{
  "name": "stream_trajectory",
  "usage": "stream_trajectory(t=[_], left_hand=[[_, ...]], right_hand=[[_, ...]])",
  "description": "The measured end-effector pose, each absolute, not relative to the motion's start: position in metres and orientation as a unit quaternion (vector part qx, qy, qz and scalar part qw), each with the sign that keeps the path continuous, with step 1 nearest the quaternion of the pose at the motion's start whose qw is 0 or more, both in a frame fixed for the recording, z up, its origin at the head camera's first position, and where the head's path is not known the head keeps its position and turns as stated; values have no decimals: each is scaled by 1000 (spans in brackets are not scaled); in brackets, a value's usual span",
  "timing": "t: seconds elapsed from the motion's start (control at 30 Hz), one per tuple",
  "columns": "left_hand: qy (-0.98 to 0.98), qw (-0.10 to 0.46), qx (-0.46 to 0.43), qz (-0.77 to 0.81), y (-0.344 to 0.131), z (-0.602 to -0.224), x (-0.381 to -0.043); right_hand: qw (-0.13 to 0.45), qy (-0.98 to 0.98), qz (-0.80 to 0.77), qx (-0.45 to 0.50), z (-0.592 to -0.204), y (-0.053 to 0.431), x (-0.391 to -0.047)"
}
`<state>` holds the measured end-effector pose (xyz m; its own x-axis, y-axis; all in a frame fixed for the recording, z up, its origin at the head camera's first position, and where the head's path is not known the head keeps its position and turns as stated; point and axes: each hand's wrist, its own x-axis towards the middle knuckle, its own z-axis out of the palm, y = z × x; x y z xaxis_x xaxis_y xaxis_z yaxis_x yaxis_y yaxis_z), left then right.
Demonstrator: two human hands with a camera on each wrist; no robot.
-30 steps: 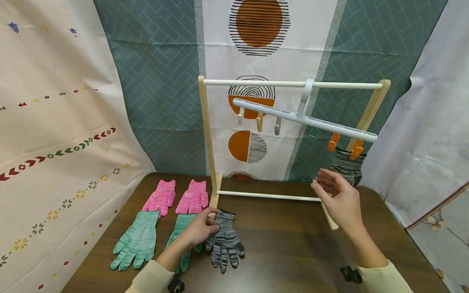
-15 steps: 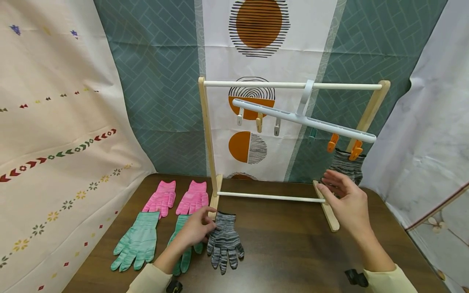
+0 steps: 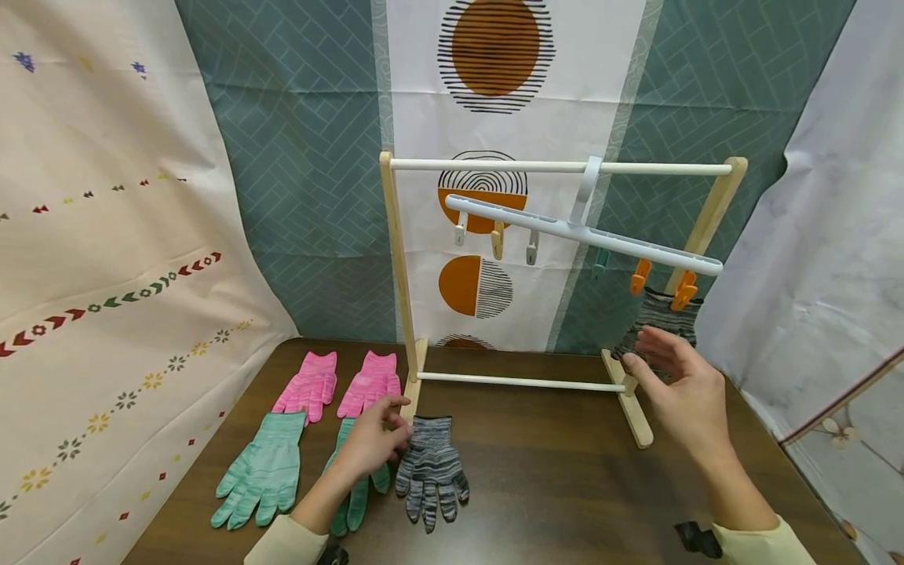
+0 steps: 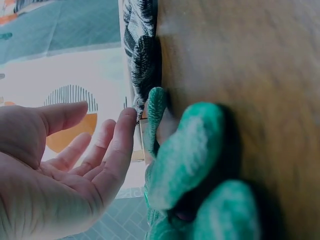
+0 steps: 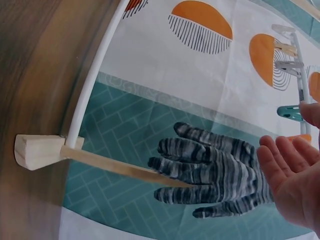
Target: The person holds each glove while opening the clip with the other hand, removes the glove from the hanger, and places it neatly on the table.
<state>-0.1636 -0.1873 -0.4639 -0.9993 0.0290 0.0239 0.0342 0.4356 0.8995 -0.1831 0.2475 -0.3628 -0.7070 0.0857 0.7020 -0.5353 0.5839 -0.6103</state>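
Note:
A grey-and-black striped glove (image 3: 432,471) lies on the table, fingers toward the front. My left hand (image 3: 370,439) hovers at the left of its cuff, fingers loosely bent and holding nothing; the left wrist view confirms the bare palm (image 4: 75,170). Under that hand lies a green glove (image 3: 359,502), partly hidden. A matching striped glove (image 3: 664,314) hangs by its cuff from an orange clip (image 3: 684,292) on the pale blue hanger (image 3: 586,234). My right hand (image 3: 685,388) is in front of this hanging glove, fingers relaxed, with nothing in its grasp. In the right wrist view, the glove's fingers (image 5: 190,165) dangle freely.
The hanger hooks over the top bar (image 3: 494,165) of a wooden rack and tilts down to the right. Several more clips, such as a yellow one (image 3: 497,240), hang unused. Left of the rack lie two pink gloves (image 3: 369,384) and another green glove (image 3: 264,471).
My left hand has drawn slightly left off the striped glove's cuff, and the cuff now lies flatter. My right hand has shifted a little to the right, over the hanging glove.

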Motion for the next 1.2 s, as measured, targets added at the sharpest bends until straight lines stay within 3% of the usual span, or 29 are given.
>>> stream_trajectory(t=[1.2], left_hand=[[-821, 50, -50, -567, -181, -435, -165]], right_hand=[[429, -791, 435, 38, -332, 290, -190]])
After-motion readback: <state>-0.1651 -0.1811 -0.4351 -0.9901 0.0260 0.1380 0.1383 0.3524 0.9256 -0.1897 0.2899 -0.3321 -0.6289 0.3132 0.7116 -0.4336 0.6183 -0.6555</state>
